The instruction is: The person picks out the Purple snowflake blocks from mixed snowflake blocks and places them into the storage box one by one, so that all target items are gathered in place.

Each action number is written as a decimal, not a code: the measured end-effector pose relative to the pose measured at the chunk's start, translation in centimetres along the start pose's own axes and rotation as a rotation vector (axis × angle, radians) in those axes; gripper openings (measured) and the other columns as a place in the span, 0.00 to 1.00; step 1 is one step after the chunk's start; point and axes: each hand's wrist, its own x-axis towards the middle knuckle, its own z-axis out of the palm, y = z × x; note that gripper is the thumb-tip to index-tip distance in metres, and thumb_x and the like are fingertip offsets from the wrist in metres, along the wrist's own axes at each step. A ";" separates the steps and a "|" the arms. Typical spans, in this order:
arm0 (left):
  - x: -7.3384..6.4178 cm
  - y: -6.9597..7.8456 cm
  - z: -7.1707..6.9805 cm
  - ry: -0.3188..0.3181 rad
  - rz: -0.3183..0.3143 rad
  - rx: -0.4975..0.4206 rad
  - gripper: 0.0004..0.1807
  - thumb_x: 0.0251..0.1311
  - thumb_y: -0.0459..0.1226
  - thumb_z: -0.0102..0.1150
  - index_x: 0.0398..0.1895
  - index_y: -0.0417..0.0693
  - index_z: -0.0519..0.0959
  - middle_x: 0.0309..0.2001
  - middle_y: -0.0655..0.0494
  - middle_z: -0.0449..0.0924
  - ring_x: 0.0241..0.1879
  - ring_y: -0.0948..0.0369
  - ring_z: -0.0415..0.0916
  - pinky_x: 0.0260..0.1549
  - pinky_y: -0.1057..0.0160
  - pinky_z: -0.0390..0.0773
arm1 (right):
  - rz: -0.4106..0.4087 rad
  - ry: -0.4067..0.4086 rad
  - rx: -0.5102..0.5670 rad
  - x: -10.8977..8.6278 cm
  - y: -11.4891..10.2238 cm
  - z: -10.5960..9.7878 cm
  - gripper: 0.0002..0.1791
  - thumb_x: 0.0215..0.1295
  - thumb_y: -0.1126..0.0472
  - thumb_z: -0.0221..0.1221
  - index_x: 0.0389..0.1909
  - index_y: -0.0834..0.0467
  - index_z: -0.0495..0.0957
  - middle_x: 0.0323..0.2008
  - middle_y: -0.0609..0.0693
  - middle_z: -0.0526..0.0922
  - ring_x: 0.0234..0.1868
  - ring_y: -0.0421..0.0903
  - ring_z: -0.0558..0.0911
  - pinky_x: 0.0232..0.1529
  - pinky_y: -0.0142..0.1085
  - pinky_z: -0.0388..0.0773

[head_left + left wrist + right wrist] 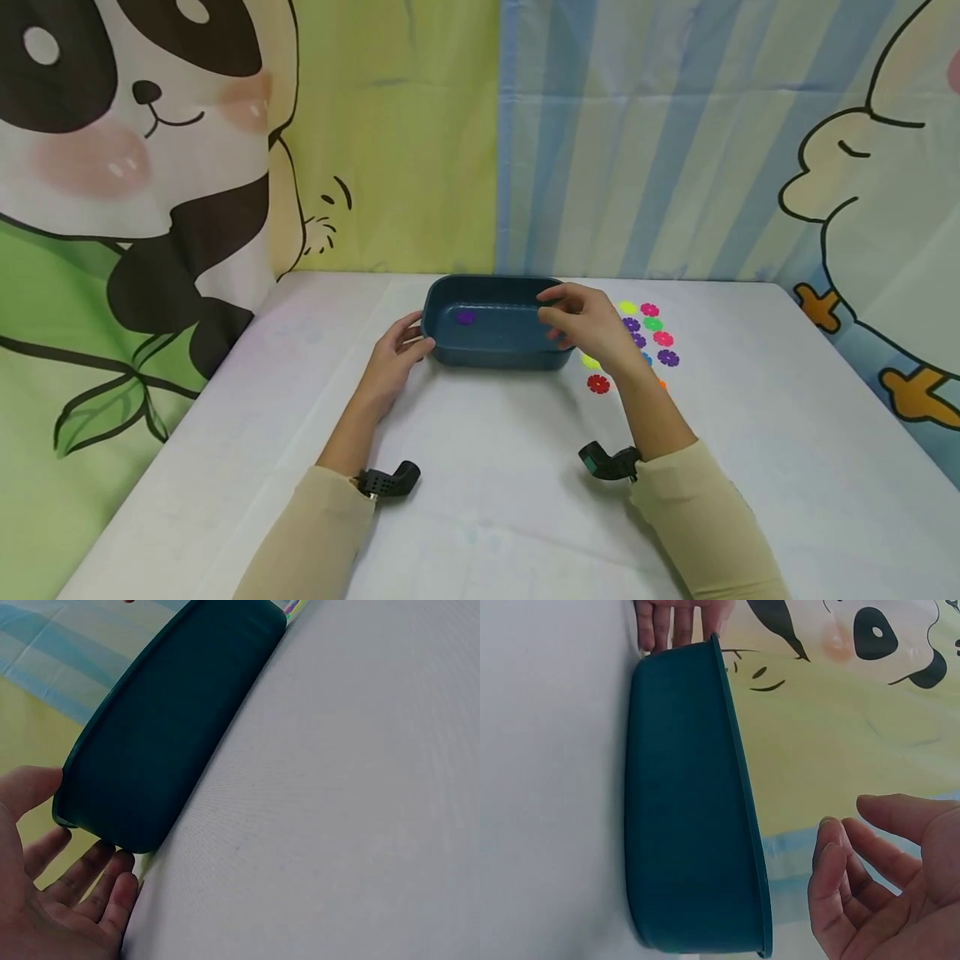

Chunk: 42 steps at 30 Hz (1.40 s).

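Observation:
A dark teal rectangular plastic tub point(495, 358) stands on the white table. On its floor, toward the left, lies a purple piece point(466, 317). My left hand point(392, 360) rests against the tub's left end; in the left wrist view its thumb touches the rim and the fingertips meet the end wall. Over the tub's right end hovers my right hand point(588, 325), thumb and fingers loosely bent and apart. Nothing shows between those fingers point(830, 881) in the right wrist view. Beside the tub, several colourful notched discs point(668, 357) lie flat, partly hidden by my right hand and forearm.
The white-covered table point(480, 500) extends to a cloth backdrop point(390, 167) with cartoon animals behind and at the sides. A red disc point(597, 384) lies nearest me in the group. Black wrist devices point(390, 480) are worn on both arms, at the cuffs of beige sleeves point(307, 533).

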 end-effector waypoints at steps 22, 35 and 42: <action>-0.5 1.5 0.2 -0.006 -0.047 -0.006 0.34 0.74 0.37 0.57 0.80 0.50 0.60 0.75 0.39 0.67 0.71 0.45 0.69 0.68 0.48 0.69 | 0.072 0.060 -0.119 -2.2 1.4 -4.1 0.23 0.74 0.52 0.61 0.65 0.56 0.76 0.51 0.62 0.81 0.44 0.58 0.86 0.39 0.36 0.86; 0.1 0.0 0.2 0.007 -0.011 0.003 0.33 0.73 0.39 0.59 0.79 0.55 0.63 0.72 0.43 0.71 0.69 0.48 0.71 0.67 0.49 0.71 | 0.130 0.070 -0.160 -3.2 3.4 -6.5 0.25 0.74 0.49 0.61 0.68 0.53 0.75 0.56 0.63 0.81 0.51 0.62 0.84 0.47 0.41 0.86; 0.1 0.1 0.2 0.014 -0.009 0.008 0.33 0.73 0.39 0.58 0.79 0.55 0.63 0.72 0.44 0.71 0.69 0.48 0.71 0.67 0.49 0.71 | 0.125 0.099 -0.187 -3.6 4.6 -8.5 0.27 0.74 0.47 0.61 0.70 0.52 0.72 0.57 0.60 0.80 0.49 0.59 0.85 0.46 0.42 0.86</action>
